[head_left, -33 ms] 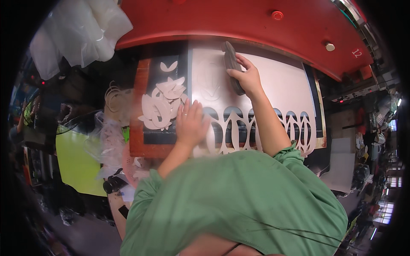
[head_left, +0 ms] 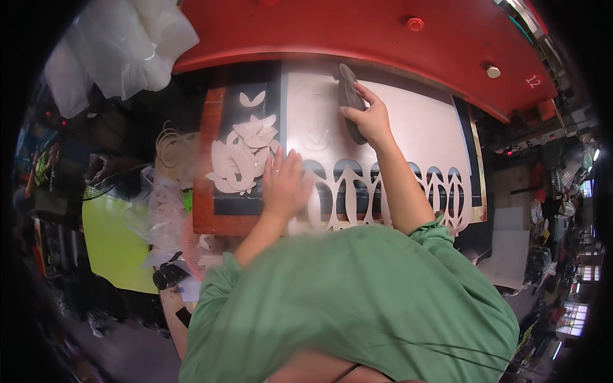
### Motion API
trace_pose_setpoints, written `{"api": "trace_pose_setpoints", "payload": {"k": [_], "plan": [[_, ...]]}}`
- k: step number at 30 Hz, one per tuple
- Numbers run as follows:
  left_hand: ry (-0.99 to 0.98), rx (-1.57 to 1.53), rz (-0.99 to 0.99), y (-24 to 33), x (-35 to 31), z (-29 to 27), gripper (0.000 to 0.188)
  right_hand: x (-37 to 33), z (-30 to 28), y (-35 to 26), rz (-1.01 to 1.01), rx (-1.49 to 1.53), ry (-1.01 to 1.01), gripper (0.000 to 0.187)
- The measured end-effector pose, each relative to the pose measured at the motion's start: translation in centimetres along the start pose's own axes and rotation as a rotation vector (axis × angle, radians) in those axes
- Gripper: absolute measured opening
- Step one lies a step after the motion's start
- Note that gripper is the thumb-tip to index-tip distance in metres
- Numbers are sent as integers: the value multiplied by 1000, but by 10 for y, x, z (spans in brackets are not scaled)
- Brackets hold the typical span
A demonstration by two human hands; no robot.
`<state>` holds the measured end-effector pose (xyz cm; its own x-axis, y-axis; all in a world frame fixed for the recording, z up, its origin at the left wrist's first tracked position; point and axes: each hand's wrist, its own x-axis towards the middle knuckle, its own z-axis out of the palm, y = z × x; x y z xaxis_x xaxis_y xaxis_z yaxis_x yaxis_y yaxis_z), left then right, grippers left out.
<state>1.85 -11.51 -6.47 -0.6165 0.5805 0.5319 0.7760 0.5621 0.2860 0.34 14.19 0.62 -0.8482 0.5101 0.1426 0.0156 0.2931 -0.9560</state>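
Note:
A dark, long, rounded cutting die point(head_left: 348, 102) stands tilted over the pale sheet point(head_left: 408, 115), with the fingers of my right hand point(head_left: 373, 118) closed round its side. To its left, a cut outline of the same shape shows in the sheet. My left hand point(head_left: 285, 185) lies flat, fingers stretched out, at the sheet's left edge, where rows of cut-out openings begin. Just left of that hand is a loose heap of pale, curved cut pieces point(head_left: 239, 159) on the dark board point(head_left: 239, 205). One further cut piece point(head_left: 252, 99) lies apart, beyond the heap.
A red machine body point(head_left: 345, 32) with a red button point(head_left: 415, 24) spans the far side. Clear plastic sheeting point(head_left: 121, 51) hangs at the far left. Left of the wooden board edge point(head_left: 211, 137) are a plastic bag point(head_left: 163, 217) and a bright green-yellow sheet point(head_left: 118, 239).
My right hand has shifted the cutting die very slightly to the right and tilted it a little. My left hand stays in place.

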Motion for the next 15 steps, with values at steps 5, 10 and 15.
{"api": "trace_pose_setpoints", "payload": {"k": [5,10,15], "plan": [[10,-4,2,-4,7,4,51,-14,15,12,-72,-801,79,67],[-6,-10,-7,-7,11,5,51,-17,28,16,-80,-841,145,65],[-13,4,-2,-6,13,5,50,-20,31,13,-88,-875,163,60]]}}
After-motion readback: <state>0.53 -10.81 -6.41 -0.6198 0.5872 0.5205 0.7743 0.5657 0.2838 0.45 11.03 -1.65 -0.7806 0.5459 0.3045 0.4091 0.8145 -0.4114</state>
